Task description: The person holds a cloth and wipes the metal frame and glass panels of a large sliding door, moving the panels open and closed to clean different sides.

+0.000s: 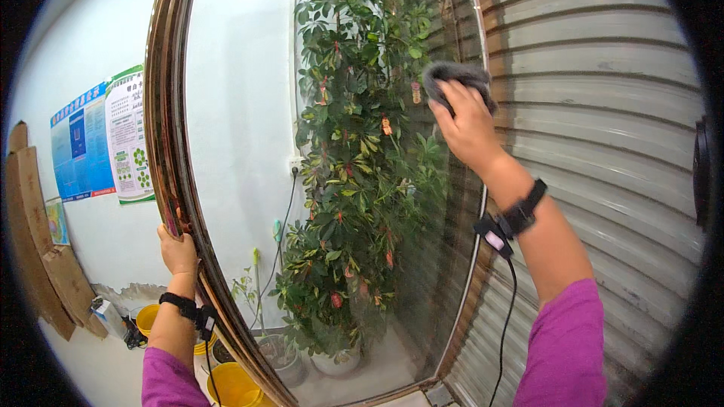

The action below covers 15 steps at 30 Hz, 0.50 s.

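Observation:
My right hand (468,127) presses a dark grey cloth (458,72) against the upper right part of a glass door pane (243,96), close to its right frame strip. The fingers are spread over the cloth. Lower on the left, my left hand (179,249) grips the brown metal edge of the door frame (175,96). Through the glass I see a tall leafy potted plant (350,181) hung with small red ornaments. Each wrist wears a black strap with a small cabled device.
A ribbed metal roller shutter (577,124) stands to the right. Left of the door are posters (85,147) bearing writing, leaning cardboard (39,237) and yellow buckets (235,384). A black cable (285,220) hangs from a wall socket (295,165) behind the glass.

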{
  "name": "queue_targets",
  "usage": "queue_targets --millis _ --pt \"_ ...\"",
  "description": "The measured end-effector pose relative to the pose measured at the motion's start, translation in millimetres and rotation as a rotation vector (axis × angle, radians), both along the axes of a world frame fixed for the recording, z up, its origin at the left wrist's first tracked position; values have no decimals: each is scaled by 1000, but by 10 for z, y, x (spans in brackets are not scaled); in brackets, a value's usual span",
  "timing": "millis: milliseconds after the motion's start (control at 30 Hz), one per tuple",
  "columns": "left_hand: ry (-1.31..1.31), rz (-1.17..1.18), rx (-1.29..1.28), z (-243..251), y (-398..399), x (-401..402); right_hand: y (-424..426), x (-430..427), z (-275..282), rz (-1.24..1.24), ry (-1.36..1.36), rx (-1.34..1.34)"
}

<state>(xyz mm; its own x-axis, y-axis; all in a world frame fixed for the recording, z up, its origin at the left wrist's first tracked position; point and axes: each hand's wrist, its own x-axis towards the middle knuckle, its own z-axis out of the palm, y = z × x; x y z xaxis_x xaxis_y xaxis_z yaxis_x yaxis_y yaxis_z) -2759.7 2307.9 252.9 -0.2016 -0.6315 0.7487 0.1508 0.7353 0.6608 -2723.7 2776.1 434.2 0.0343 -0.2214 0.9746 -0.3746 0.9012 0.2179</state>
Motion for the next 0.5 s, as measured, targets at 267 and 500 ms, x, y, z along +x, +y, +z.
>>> queue_targets --millis 267,500 --pt "-3 -10 56 -114 -116 13 -449 -1101 744 -110 -175 133" --pt "324 -196 -67 -162 -57 3 -604 -1639 1886 -131 -27 99"
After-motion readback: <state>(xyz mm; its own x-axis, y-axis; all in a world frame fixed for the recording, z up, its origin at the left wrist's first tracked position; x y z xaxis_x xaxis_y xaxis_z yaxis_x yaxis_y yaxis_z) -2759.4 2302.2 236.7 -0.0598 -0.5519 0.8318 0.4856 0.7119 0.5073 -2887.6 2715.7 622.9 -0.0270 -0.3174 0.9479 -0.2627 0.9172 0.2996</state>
